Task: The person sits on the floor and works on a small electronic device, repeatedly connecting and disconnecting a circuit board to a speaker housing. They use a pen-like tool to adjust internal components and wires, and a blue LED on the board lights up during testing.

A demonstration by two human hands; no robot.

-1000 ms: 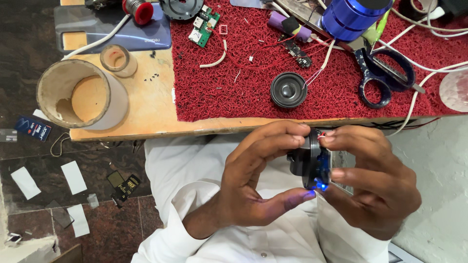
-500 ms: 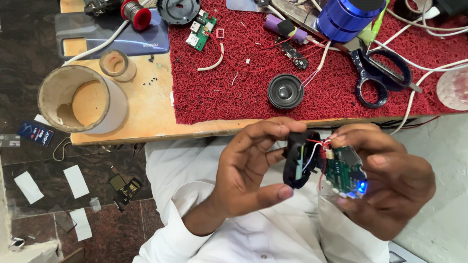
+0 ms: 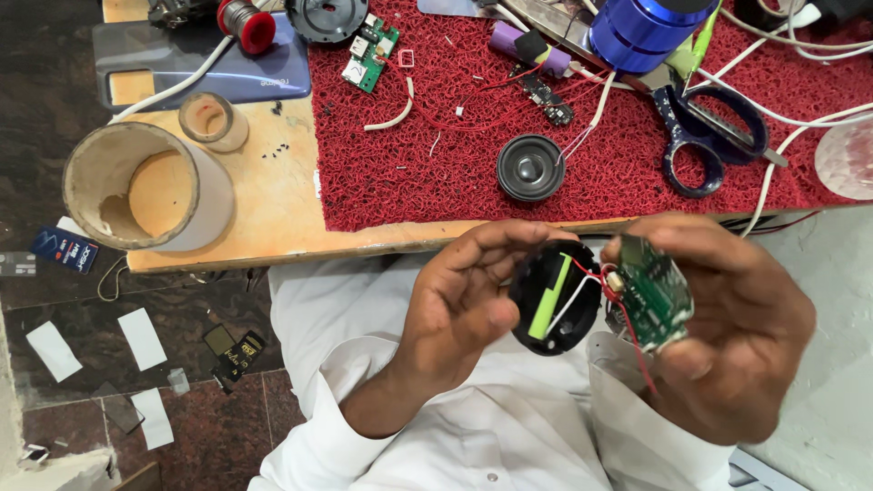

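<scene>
Both hands work low in the frame, right of centre: left hand (image 3: 459, 305) cups a round black housing (image 3: 555, 295) with a lime-green cell (image 3: 551, 297) seated inside, fingers curled round its rim, while right hand (image 3: 727, 336) pinches a green circuit board (image 3: 657, 293) by its edges, tilted away from the shell. Thin red and white wires (image 3: 591, 277) bridge the two halves, so I'd say the trick is to keep the board close and the leads slack, gripping edges only and never tugging the solder joints. Compared with half a second ago, the halves are spread wider, the cell now faces the camera, and the blue light seen on the board no longer shows. Above, along the wooden bench edge, a red mat (image 3: 436, 173) carries a small loose speaker (image 3: 530, 167), blue-handled scissors (image 3: 705, 136) at upper right, and a blue cylinder (image 3: 646, 27) at the top. A cardboard tube (image 3: 136, 186) stands at upper left.
</scene>
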